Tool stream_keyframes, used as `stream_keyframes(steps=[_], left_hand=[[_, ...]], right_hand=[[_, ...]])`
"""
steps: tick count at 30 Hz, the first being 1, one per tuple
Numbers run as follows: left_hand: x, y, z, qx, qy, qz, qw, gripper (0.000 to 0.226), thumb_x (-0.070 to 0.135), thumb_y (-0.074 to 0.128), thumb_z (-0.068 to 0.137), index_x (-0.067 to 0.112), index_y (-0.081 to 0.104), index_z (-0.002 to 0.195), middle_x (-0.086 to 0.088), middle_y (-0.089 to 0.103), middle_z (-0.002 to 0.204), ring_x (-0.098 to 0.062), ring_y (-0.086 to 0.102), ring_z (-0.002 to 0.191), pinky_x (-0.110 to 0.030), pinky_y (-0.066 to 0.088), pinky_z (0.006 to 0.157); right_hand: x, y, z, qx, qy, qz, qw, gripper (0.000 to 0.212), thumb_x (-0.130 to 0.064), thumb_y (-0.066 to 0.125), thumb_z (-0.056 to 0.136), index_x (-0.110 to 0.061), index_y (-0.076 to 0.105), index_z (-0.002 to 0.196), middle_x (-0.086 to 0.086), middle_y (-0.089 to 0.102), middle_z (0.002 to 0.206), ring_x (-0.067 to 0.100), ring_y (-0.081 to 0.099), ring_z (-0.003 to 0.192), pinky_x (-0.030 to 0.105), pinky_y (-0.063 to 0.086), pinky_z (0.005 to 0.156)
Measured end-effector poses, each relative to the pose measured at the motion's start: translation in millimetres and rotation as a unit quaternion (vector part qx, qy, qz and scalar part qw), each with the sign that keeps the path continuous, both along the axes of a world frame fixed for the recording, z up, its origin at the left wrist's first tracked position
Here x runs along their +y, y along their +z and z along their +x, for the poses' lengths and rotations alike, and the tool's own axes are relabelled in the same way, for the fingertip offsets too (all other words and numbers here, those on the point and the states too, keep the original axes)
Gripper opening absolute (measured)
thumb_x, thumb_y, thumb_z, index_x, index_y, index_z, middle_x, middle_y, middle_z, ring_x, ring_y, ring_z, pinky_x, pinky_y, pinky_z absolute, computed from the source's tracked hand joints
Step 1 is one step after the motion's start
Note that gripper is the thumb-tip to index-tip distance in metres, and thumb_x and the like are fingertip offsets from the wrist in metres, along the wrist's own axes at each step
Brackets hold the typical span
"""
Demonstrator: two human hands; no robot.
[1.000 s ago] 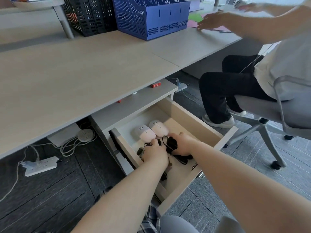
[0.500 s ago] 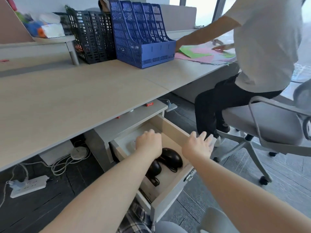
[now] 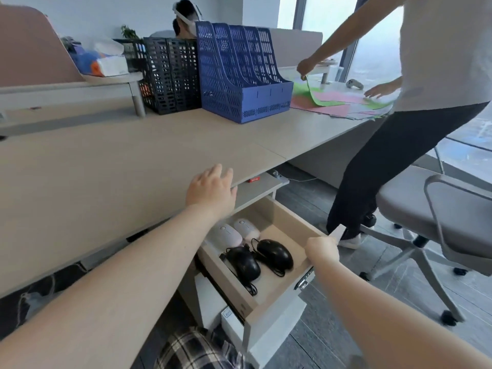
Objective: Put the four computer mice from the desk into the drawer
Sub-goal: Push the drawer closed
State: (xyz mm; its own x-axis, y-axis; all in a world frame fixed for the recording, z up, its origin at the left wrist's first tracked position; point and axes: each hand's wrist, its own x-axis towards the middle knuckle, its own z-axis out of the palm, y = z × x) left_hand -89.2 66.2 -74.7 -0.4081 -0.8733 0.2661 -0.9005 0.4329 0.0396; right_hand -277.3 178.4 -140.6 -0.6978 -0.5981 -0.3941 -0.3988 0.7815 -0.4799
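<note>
The drawer (image 3: 290, 222) under the desk (image 3: 106, 169) stands pulled out. Inside lie two pale pink mice, one on the left (image 3: 226, 233) and one beside it (image 3: 245, 227), at the back. In front of them lie two black corded mice, one near the left wall (image 3: 243, 262) and one to its right (image 3: 275, 253). My left hand (image 3: 211, 190) rests with its fingers apart on the desk's front edge, above the drawer. My right hand (image 3: 322, 250) grips the top of the drawer's front panel.
A blue file rack (image 3: 239, 73) and a black file rack (image 3: 170, 75) stand at the back of the desk. A person on a grey swivel chair (image 3: 436, 217) sorts coloured paper sheets (image 3: 338, 101) to the right. Lower drawer fronts (image 3: 269, 334) sit below.
My left hand has risen out of the drawer onto the desk edge. My right hand has left the black mouse and closed on the drawer front. The view has tilted upward.
</note>
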Motion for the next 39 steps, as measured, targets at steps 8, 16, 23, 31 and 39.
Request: stream_keyframes(steps=[8, 16, 23, 31, 39], left_hand=[[-45.5, 2.0, 15.7, 0.007, 0.075, 0.066, 0.995, 0.054, 0.045, 0.023, 0.101, 0.009, 0.047, 0.134, -0.014, 0.046, 0.141, -0.03, 0.041, 0.131, -0.04, 0.034, 0.105], [-84.9, -12.4, 27.8, -0.001, 0.117, 0.113, 0.987, 0.057, 0.045, 0.026, 0.1, 0.007, 0.039, 0.14, -0.015, 0.037, 0.149, -0.03, 0.033, 0.138, -0.041, 0.03, 0.111], [-99.9, -20.0, 29.9, 0.002, 0.077, 0.097, 0.992, 0.057, 0.045, 0.025, 0.101, 0.007, 0.039, 0.141, -0.014, 0.033, 0.153, -0.026, 0.025, 0.144, -0.041, 0.025, 0.115], [-109.9, -24.3, 20.5, 0.011, 0.05, 0.054, 0.997, 0.047, 0.039, 0.031, 0.1, 0.007, 0.054, 0.126, -0.014, 0.047, 0.143, -0.027, 0.037, 0.137, -0.04, 0.034, 0.107], [-105.4, -22.5, 12.5, 0.032, 0.043, 0.029, 0.998, 0.042, 0.032, 0.032, 0.101, 0.003, 0.061, 0.111, -0.014, 0.059, 0.122, -0.033, 0.054, 0.115, -0.039, 0.043, 0.09]], right_hand=[[-59.3, -4.2, 5.2, 0.054, 0.086, 0.018, 0.995, 0.028, 0.008, 0.048, 0.091, 0.002, 0.06, 0.115, 0.0, 0.032, 0.064, 0.018, 0.06, 0.081, 0.023, 0.048, 0.081], [-101.8, -24.6, 36.9, -0.139, -0.013, -0.109, 0.984, 0.032, -0.014, 0.049, 0.095, -0.004, 0.059, 0.124, -0.004, 0.055, 0.082, 0.005, 0.054, 0.072, -0.001, 0.043, 0.049], [-134.9, -37.2, 46.4, -0.127, 0.017, -0.111, 0.986, 0.039, -0.014, 0.039, 0.097, -0.005, 0.057, 0.131, 0.003, 0.062, 0.106, 0.002, 0.033, 0.055, 0.002, 0.033, 0.029], [-159.5, -32.5, 54.6, -0.129, -0.002, -0.062, 0.99, 0.015, -0.004, 0.045, 0.095, -0.003, 0.058, 0.088, 0.01, 0.058, 0.129, 0.018, 0.044, 0.076, 0.017, 0.04, 0.06], [-162.9, -43.4, 66.8, -0.005, 0.124, -0.029, 0.992, 0.026, 0.005, 0.04, 0.093, -0.002, 0.049, 0.07, 0.006, 0.047, 0.079, 0.019, 0.04, 0.064, 0.026, 0.034, 0.072]])
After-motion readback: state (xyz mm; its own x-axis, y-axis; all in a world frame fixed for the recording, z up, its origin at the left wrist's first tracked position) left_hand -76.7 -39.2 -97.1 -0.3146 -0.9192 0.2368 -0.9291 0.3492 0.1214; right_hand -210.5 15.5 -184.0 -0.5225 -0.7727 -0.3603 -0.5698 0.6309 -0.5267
